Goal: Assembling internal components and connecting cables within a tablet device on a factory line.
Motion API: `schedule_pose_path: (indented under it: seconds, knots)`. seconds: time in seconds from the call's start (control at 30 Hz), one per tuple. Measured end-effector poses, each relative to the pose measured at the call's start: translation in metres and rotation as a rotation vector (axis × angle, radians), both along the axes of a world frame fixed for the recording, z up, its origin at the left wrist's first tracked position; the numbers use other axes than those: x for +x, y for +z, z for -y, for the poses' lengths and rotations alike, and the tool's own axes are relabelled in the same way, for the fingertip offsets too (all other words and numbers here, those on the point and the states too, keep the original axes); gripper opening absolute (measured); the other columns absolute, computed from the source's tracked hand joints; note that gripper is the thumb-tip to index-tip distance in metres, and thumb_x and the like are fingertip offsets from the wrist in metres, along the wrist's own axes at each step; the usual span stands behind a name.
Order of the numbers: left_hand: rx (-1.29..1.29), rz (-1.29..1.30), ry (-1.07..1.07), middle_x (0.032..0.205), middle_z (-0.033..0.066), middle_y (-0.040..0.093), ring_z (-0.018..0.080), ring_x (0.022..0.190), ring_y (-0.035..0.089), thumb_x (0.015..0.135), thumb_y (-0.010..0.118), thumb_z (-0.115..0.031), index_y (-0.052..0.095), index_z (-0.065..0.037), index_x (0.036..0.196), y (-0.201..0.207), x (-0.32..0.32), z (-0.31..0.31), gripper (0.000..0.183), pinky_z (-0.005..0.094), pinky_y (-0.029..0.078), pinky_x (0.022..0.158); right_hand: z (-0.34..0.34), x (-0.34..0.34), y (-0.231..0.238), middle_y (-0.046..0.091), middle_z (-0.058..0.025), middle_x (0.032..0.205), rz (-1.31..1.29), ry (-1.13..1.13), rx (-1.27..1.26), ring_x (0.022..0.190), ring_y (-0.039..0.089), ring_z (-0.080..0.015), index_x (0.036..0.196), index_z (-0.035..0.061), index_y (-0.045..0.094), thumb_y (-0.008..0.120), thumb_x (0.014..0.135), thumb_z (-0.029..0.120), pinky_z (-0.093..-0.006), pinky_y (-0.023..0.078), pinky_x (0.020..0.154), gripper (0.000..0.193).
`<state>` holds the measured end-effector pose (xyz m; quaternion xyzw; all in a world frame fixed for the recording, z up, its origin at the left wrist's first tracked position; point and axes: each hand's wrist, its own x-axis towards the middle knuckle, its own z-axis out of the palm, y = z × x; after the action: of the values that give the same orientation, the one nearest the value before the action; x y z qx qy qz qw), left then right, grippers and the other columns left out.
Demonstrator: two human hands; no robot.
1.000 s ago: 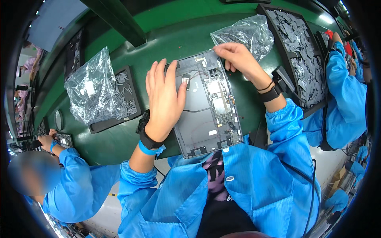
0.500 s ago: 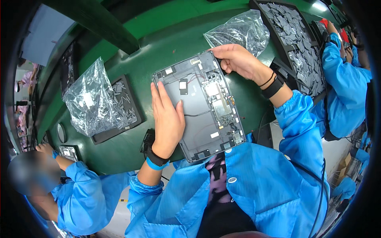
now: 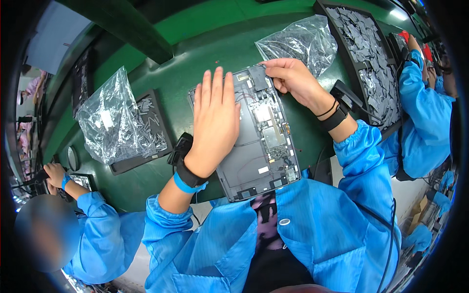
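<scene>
- Housing [image 3: 239,168]: flat, rectangular, dark grey, opened to its inside; set in front of my jacket [image 3: 320,219], across the near edge of the bench, slightly tilted to my left.
- Lower edge of housing: black blocks [image 3: 244,189] fitted along the rim.
- Label [image 3: 264,170]: small, white, rectangular, inside the lower part; any print is too small to read.
- Board [image 3: 271,132]: long and narrow, along the right side; silver shield plates and densely packed small parts.
- Cable [image 3: 248,143]: thin, black, running across the middle toward the board. Fine red wires show above and below it.
- Left hand [image 3: 215,122]: fingers straight and nearly together, palm down over the left half of the housing, covering part of it. Contact under the palm: cannot tell.
- Right hand [image 3: 295,80]: thumb and forefinger clamped on the upper right corner of the housing.
- Left tray [image 3: 141,163]: black, holding small grey strips under a clear bag [image 3: 107,119]; a small pale tag sits on its near edge, unreadable.
- Bench [image 3: 181,78]: green, glossy.
- Right tray [image 3: 366,65]: black, divided, filled with flat grey pieces.
- Right bag [image 3: 300,44]: clear, with dark grey contents, beside the right tray.
</scene>
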<state>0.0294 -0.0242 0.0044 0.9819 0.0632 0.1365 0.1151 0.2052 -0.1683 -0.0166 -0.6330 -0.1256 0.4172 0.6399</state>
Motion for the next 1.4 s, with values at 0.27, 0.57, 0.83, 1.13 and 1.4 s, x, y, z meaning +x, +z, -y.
schedule_pose_path:
  seconds: [0.27, 0.57, 0.83, 1.13, 1.4]
  knots:
    - [0.061, 0.083, -0.154, 0.141, 0.0217, 0.046, 0.0400, 0.133, 0.041, 0.088, 0.051, -0.001, 0.041, 0.005, 0.138, -0.004, 0.028, -0.006, 0.051, 0.0483, 0.034, 0.110, 0.012, -0.011, 0.008, 0.065, -0.0106, 0.118, 1.470, -0.002, 0.014, 0.090, 0.064, -0.0243, 0.113, 0.0051, 0.067, 0.064, 0.081, 0.003, -0.0338, 0.052, 0.074, 0.032]
    - [0.020, 0.122, -0.206, 0.124, 0.0215, 0.060, 0.0349, 0.116, 0.058, 0.079, 0.051, 0.005, 0.055, 0.006, 0.124, -0.014, 0.040, -0.018, 0.045, 0.0436, 0.044, 0.102, 0.003, -0.020, 0.034, 0.069, -0.0106, 0.109, 2.075, 0.501, -0.234, 0.083, 0.063, -0.0172, 0.101, 0.0009, 0.067, 0.064, 0.074, 0.013, -0.0308, 0.048, 0.070, 0.030]
    - [-0.112, 0.215, -0.172, 0.110, 0.0181, 0.068, 0.0326, 0.101, 0.065, 0.085, 0.060, -0.004, 0.066, 0.002, 0.108, -0.016, 0.047, -0.020, 0.025, 0.0402, 0.052, 0.089, 0.014, -0.038, 0.020, 0.070, -0.0134, 0.104, 2.125, 0.380, -0.285, 0.052, 0.060, -0.0123, 0.098, -0.0004, 0.068, 0.063, 0.072, 0.012, -0.0275, 0.046, 0.050, 0.029]
    - [0.011, 0.128, -0.095, 0.072, 0.0121, 0.065, 0.0313, 0.069, 0.064, 0.084, 0.066, -0.014, 0.065, -0.005, 0.080, -0.009, 0.066, -0.021, 0.011, 0.0409, 0.051, 0.064, 0.012, -0.040, 0.021, 0.069, -0.0173, 0.108, 2.033, 0.357, -0.376, 0.050, 0.061, -0.0117, 0.099, -0.0006, 0.069, 0.062, 0.071, 0.011, -0.0260, 0.048, 0.046, 0.031]
    - [-0.002, 0.126, -0.158, 0.074, 0.0120, 0.067, 0.0310, 0.070, 0.065, 0.083, 0.067, -0.013, 0.066, -0.005, 0.081, -0.007, 0.066, -0.027, 0.009, 0.0399, 0.052, 0.065, 0.005, -0.045, 0.032, 0.068, -0.0238, 0.106, 2.024, 0.489, -0.488, 0.052, 0.065, -0.0167, 0.097, -0.0054, 0.068, 0.063, 0.073, 0.009, -0.0275, 0.050, 0.046, 0.028]
